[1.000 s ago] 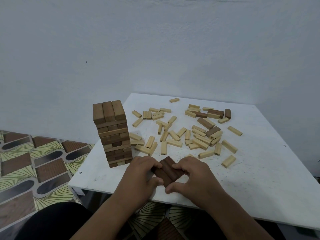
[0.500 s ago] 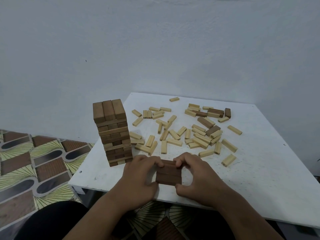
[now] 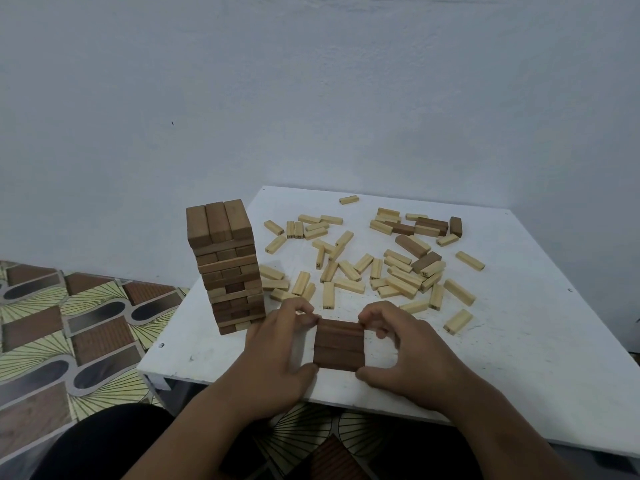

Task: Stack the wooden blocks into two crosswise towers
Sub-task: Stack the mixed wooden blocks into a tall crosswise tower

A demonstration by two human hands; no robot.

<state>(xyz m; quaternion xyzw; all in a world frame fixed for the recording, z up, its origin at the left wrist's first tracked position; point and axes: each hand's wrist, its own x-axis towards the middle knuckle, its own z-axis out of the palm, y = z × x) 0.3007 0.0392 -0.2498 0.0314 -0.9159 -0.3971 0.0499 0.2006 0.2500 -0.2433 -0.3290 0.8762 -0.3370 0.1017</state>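
A row of three dark brown blocks (image 3: 338, 344) lies flat near the table's front edge, squared up side by side. My left hand (image 3: 277, 355) presses on its left ends and my right hand (image 3: 405, 351) on its right ends, thumbs at the near corners and fingers at the far corners. A tall crosswise tower of brown blocks (image 3: 227, 265) stands at the table's left edge, just beyond my left hand. Several pale loose blocks (image 3: 349, 268) and a few dark loose blocks (image 3: 412, 245) lie scattered behind.
The white table (image 3: 519, 341) stands against a pale wall. Patterned floor tiles (image 3: 69, 334) show to the left. The tower stands close to the table's left edge. My dark-clothed knee (image 3: 104, 441) is at the lower left.
The three dark blocks were turned from a diagonal to square with the table edge and pushed together. Both hands shifted slightly away from me and stayed on the block ends.
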